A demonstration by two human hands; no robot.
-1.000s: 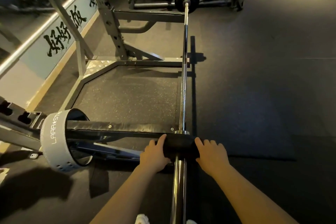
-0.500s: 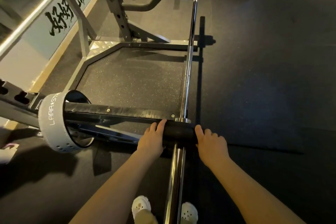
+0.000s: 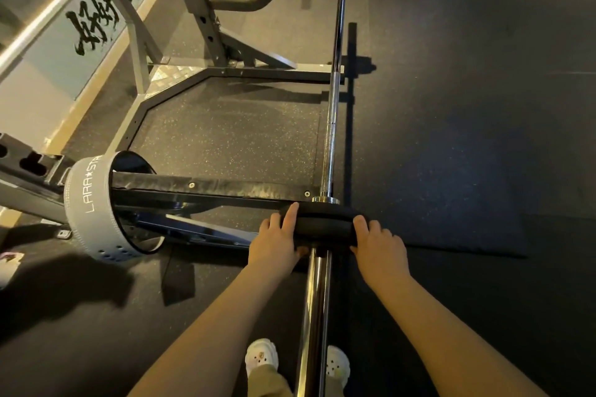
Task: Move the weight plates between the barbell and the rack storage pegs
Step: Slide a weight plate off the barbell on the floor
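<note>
Bare forearms (image 3: 225, 316), white perforated clogs (image 3: 262, 356), khaki trousers (image 3: 267, 380)

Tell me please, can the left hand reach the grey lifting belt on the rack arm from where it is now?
Probably yes, though not at once. The left hand is curled on the black plate and must let go first. The grey belt hangs to its left on the padded arm, with nothing visible between.

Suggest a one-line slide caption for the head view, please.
Both hands, left hand and right hand, grip a black weight plate on the barbell sleeve beside the rack.
</note>
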